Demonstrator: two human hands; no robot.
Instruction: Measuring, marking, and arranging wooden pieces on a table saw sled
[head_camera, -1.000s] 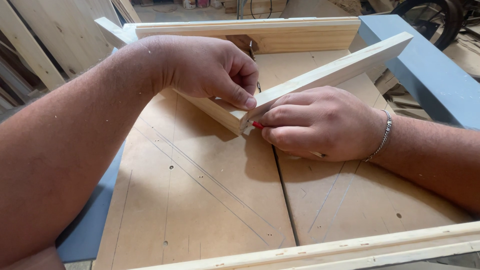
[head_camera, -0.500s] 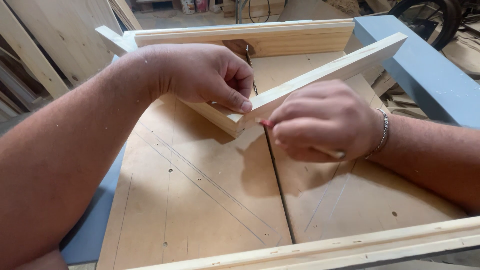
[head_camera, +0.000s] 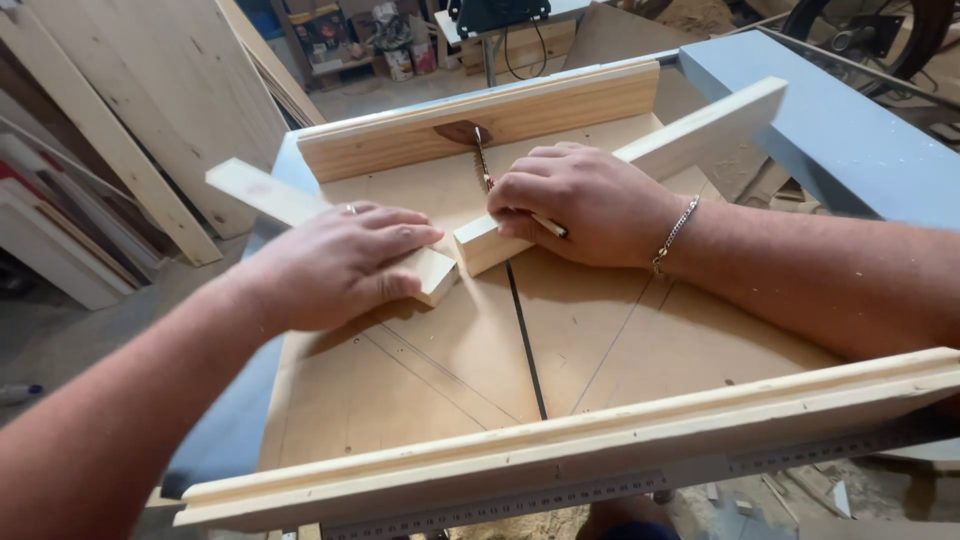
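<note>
The two wooden strips, earlier meeting tip to tip in a corner, now lie parted, a narrow gap open between their ends above the saw slot. The left hand has shifted from the joint to lie flat on the left strip. The right hand, pencil in its fingers, now rests on the right strip.

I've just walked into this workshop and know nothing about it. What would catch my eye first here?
Two bare hands pressing two pale wooden strips onto a flat wooden sled: the left hand lies on the left strip, the right hand, with a pencil in it, on the right strip. The strips' near ends lie close together beside a dark slot down the sled's middle. A thin saw blade stands at the far fence.
</note>
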